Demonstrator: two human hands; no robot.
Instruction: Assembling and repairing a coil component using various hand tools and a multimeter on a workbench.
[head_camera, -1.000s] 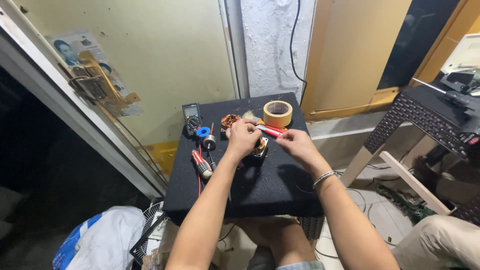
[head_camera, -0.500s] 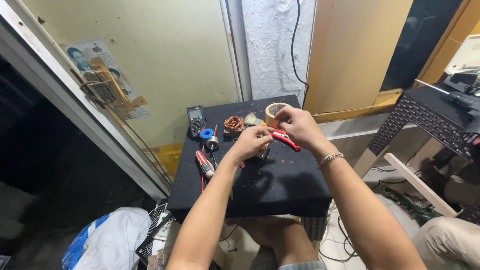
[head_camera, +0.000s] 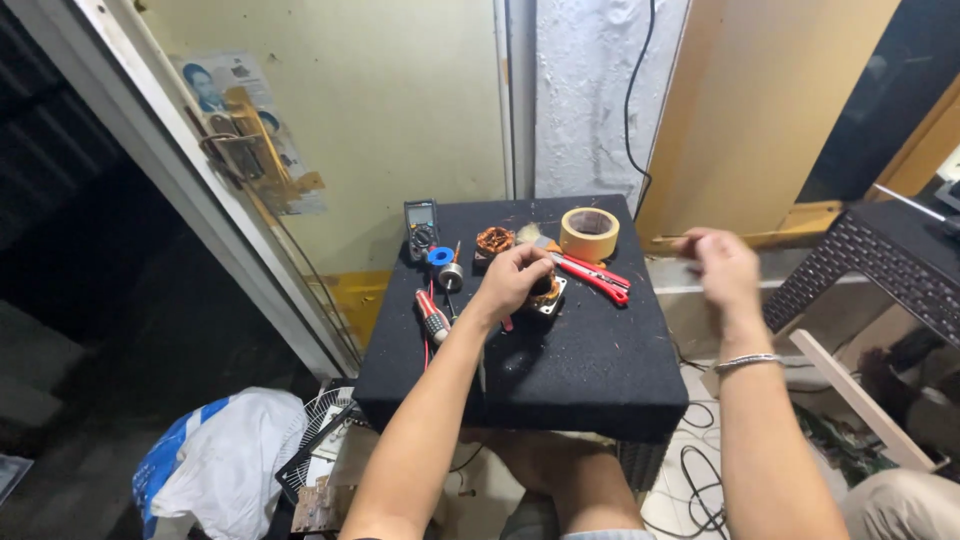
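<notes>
My left hand (head_camera: 515, 280) is closed over a small motor stator (head_camera: 548, 296) with copper windings, holding it down on the black padded table (head_camera: 570, 380). My right hand (head_camera: 722, 264) hangs in the air past the table's right edge. Its fingers are pinched together and blurred, and I cannot make out anything between them. A red utility knife (head_camera: 594, 276) lies just right of the stator. Behind the knife stands a roll of tan tape (head_camera: 588, 233).
At the table's back left are a multimeter (head_camera: 420, 228), a loose copper coil (head_camera: 494, 240), a small blue spool (head_camera: 438, 256) and a red-and-black screwdriver (head_camera: 432, 318). A white-and-blue bag (head_camera: 215, 460) and fan grille (head_camera: 318, 435) lie left on the floor. A dark wicker stool (head_camera: 865, 262) stands right.
My right hand has left the stator and swung out to the right, off the table. My left hand stays on the stator. The camera has tilted a little.
</notes>
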